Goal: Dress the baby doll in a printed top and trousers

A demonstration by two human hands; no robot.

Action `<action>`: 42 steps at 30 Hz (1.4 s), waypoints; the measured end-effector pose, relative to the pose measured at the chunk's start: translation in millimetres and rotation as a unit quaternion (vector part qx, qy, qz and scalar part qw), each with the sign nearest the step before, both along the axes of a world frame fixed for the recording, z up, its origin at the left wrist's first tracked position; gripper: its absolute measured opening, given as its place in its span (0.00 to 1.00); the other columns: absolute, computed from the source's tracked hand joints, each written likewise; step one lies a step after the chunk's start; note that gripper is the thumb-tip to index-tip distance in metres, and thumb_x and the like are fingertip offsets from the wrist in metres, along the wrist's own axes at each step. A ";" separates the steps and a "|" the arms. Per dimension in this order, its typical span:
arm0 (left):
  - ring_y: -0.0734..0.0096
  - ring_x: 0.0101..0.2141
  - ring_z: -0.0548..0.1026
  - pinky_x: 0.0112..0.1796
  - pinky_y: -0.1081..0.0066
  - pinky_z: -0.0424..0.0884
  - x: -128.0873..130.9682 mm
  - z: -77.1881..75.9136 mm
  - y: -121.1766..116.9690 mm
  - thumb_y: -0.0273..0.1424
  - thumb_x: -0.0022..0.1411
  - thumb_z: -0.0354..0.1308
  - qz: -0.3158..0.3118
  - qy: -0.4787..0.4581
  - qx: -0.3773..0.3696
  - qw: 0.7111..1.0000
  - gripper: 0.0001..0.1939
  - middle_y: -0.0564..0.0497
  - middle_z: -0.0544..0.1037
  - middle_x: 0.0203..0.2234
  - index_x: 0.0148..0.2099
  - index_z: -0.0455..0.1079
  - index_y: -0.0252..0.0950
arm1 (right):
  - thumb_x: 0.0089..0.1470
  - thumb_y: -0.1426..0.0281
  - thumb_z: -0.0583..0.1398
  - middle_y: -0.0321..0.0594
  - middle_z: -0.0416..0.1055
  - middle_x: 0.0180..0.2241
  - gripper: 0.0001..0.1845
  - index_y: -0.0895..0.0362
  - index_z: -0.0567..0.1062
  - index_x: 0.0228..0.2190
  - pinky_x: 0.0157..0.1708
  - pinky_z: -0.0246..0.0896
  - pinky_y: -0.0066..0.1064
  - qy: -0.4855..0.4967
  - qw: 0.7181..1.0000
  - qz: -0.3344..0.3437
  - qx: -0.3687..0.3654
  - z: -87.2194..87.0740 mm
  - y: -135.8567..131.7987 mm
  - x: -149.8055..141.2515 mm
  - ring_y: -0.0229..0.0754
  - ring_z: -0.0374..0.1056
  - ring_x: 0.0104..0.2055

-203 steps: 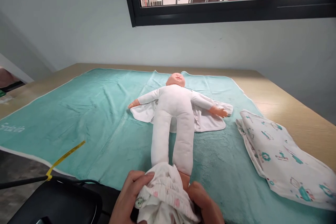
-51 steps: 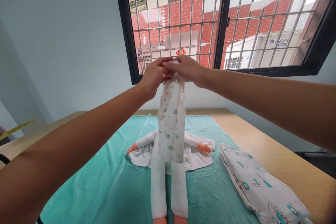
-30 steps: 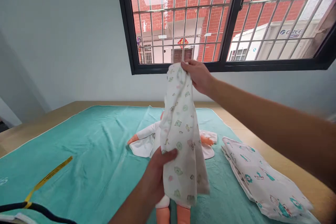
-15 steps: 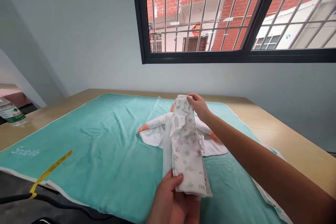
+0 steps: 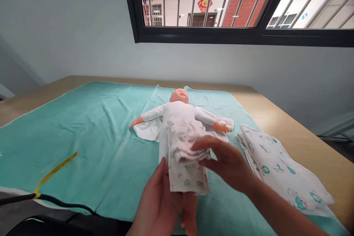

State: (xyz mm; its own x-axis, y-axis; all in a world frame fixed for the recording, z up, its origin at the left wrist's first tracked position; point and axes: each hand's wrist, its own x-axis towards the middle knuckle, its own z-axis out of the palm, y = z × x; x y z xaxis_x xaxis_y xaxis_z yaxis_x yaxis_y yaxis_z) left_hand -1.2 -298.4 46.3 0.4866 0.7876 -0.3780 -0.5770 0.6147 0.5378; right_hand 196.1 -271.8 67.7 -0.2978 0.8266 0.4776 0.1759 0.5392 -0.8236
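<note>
Baby garment (image 5: pixel 189 177), white with small printed animals, is in the middle of the scene, over the torso and legs of a doll (image 5: pixel 179 110), its upper layers folded toward the near side. A pale wall (image 5: pixel 83 51) stands behind, with a black-framed, barred window (image 5: pixel 199 36) at the far right. Below it is a wooden table (image 5: pixel 279 118), mostly covered by a teal blanket (image 5: pixel 110 147). On the blanket the doll lies face up, head far, arms spread left and right. To its right is a folded printed cloth (image 5: pixel 282 169), larger than the garment. Under the doll's arms and back lies an opened white top (image 5: pixel 148 129). Near the middle, the left hand (image 5: pixel 159 201) is open, palm up, its fingers passing beneath the garment's near end. From the right, the right hand (image 5: pixel 225 156) has its grip around the folded edge, thumb below and fingers above. At the near left, a yellow tag (image 5: pixel 55 169) is fastened to a black cable (image 5: pixel 59 202).
</note>
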 end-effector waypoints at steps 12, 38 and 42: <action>0.70 0.14 0.68 0.18 0.70 0.61 3.3 -3.4 -8.9 0.43 0.61 0.60 -0.045 0.023 -0.017 0.999 0.29 0.50 0.76 0.24 0.59 0.65 0.33 | 0.60 0.63 0.62 0.45 0.75 0.48 0.15 0.52 0.76 0.48 0.51 0.67 0.39 -0.154 0.980 0.121 0.030 8.2 -34.7 1.1 0.46 0.70 0.51; 0.58 0.32 0.80 0.33 0.66 0.76 -63.3 30.5 17.0 0.25 0.53 0.61 0.100 0.086 0.030 0.991 0.25 0.44 0.82 0.37 0.55 0.72 0.34 | 0.68 0.58 0.49 0.38 0.62 0.64 0.22 0.44 0.67 0.59 0.61 0.58 0.52 -0.232 0.962 -0.138 0.033 -3.3 42.9 9.9 0.51 0.57 0.65; 0.57 0.34 0.81 0.31 0.66 0.79 -131.7 55.2 56.0 0.20 0.52 0.55 0.234 0.160 0.068 0.957 0.26 0.44 0.81 0.40 0.54 0.73 0.34 | 0.66 0.59 0.52 0.37 0.65 0.62 0.22 0.41 0.65 0.60 0.55 0.67 0.48 -0.211 0.968 -0.134 -0.015 -14.2 18.8 18.6 0.53 0.61 0.63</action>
State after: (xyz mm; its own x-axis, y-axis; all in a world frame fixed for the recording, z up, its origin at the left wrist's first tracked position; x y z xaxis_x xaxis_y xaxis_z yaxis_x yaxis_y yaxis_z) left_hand -132.9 -242.4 101.6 -0.0538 0.9434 -0.3271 -0.5647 0.2415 0.7892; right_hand 214.7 -253.0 53.5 -0.2348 0.9126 0.3347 0.6303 0.4051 -0.6623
